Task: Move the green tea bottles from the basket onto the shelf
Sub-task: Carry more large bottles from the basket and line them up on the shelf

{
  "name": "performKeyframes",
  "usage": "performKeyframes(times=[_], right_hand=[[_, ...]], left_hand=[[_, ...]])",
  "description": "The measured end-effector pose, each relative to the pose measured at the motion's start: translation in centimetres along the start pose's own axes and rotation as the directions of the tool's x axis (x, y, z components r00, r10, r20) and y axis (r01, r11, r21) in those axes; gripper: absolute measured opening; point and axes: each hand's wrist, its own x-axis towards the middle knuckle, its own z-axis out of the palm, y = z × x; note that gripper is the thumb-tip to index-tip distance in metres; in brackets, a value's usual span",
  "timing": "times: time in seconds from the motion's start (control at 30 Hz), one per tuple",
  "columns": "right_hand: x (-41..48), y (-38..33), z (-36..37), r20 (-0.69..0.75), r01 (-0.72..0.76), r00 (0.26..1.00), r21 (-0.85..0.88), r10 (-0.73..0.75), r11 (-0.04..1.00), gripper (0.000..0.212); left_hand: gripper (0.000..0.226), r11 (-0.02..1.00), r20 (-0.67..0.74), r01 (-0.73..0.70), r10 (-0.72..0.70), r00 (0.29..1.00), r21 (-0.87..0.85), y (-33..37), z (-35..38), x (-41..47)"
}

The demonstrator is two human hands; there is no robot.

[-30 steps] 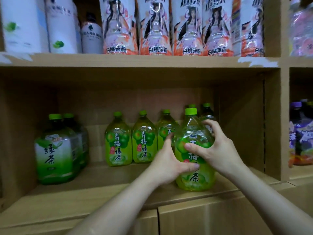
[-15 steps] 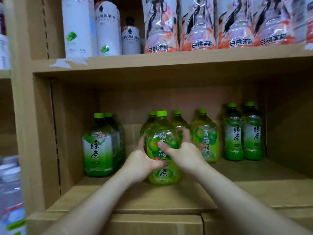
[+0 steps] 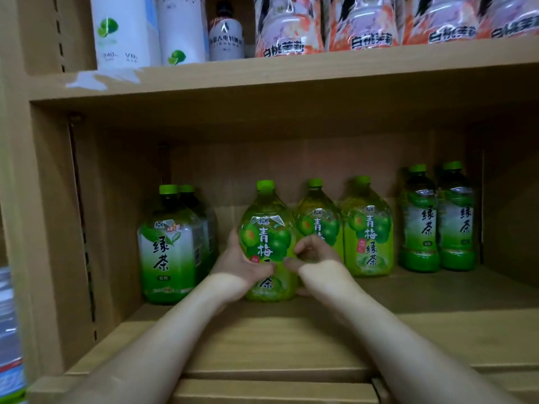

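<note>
**Right hand slides off the label; bottle stands on the shelf**

Since half a second ago, your right hand (image 3: 318, 258) has come off the front of the plum green tea bottle (image 3: 267, 243) and now sits at its right flank, so the label's large characters show between your two hands. The bottle itself has stayed in the same slot and stands upright on the shelf board (image 3: 291, 339).

Your left hand (image 3: 239, 263) wraps the bottle's left side, with the thumb lying across the lower front. Your right hand holds the other side: its thumb tip touches the front just right of your left thumb, and its fingers are curled against the bottle's right edge.

Just behind and to the right of your grasp stand two more plum tea bottles (image 3: 367, 231). The nearer one is partly covered by your right fingers. Well off to the right of those is a pair of dark green tea bottles (image 3: 420, 223).

To the left of your left hand, close but apart from it, stands a large green tea bottle (image 3: 169, 249) with another behind it.

Above your hands, the upper shelf carries white bottles (image 3: 125, 30) and pink peach packs (image 3: 288, 24).
</note>
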Motion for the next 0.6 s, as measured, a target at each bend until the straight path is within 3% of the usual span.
performKeyframes(times=[0.07,0.13,0.2,0.3,0.47,0.6], right_hand=[[-0.3,-0.2,-0.5,0.077,-0.039,0.997,0.103,0.031,0.994,0.017],[-0.7,-0.4,-1.0,0.144,-0.020,0.990,0.073,0.009,0.997,0.012],[-1.1,-0.5,-1.5,0.249,0.012,0.969,-0.001,-0.012,1.000,0.021],[-1.7,-0.3,-1.7,0.431,0.067,0.902,-0.188,0.021,0.980,0.046],[-1.8,0.3,-1.4,0.437,0.118,0.899,-0.274,0.014,0.955,0.070],[-2.8,-0.1,-1.6,0.461,0.130,0.887,-0.301,0.025,0.945,0.077]], left_hand=[[0.085,1.000,0.019,0.014,-0.014,1.000,-0.025,-0.2,-0.1,0.1],[0.080,0.998,0.037,0.017,-0.015,0.999,-0.055,-0.2,-0.2,0.1],[0.078,0.998,0.044,0.021,-0.018,0.999,-0.058,0.1,-0.2,-0.3],[0.094,1.000,0.021,-0.022,0.021,1.000,0.013,0.6,0.0,-0.5],[0.092,0.995,-0.015,0.008,-0.007,1.000,0.104,1.5,0.2,-0.7],[0.087,0.997,0.066,0.064,-0.061,0.996,-0.043,0.7,-0.6,-0.8]])
